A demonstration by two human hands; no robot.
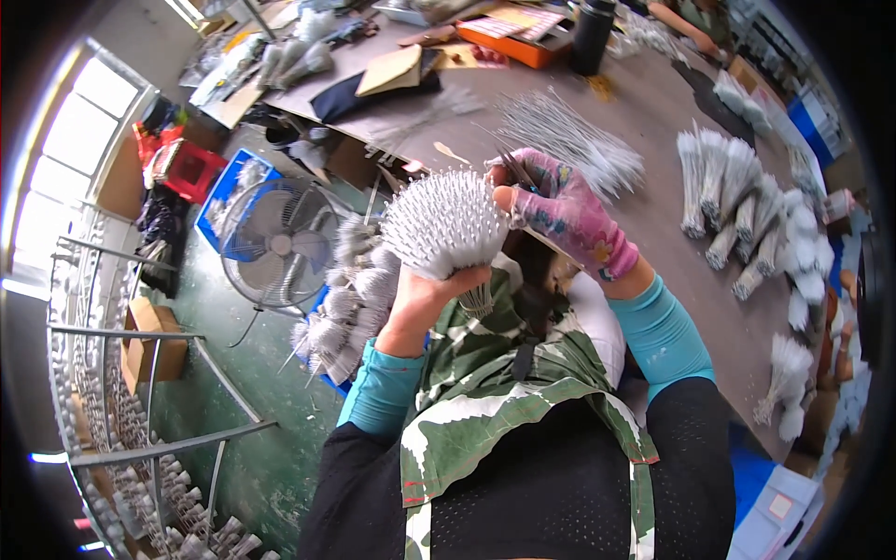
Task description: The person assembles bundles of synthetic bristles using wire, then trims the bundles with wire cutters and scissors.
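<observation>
My left hand (431, 291) is wrapped around the narrow neck of a bundle of white stems (444, 222), whose many small-tipped ends form a rounded dome facing up. The bound grey stem ends poke out below my fingers. At the dome's right edge is my right hand (577, 217), in a pink patterned glove with bare fingertips. Its fingers are closed around a dark, pointed tool like tweezers (519, 172). Thumb and forefinger are close to the outer stems; whether they pinch one is too small to tell.
Loose white stems (569, 140) lie fanned on the brown table (653, 271), with finished-looking bundles (737, 191) to the right. An orange tray (518, 42) and black bottle (593, 37) stand at the back. Left are a floor fan (280, 245), a blue crate (213, 201) and metal racks (168, 443).
</observation>
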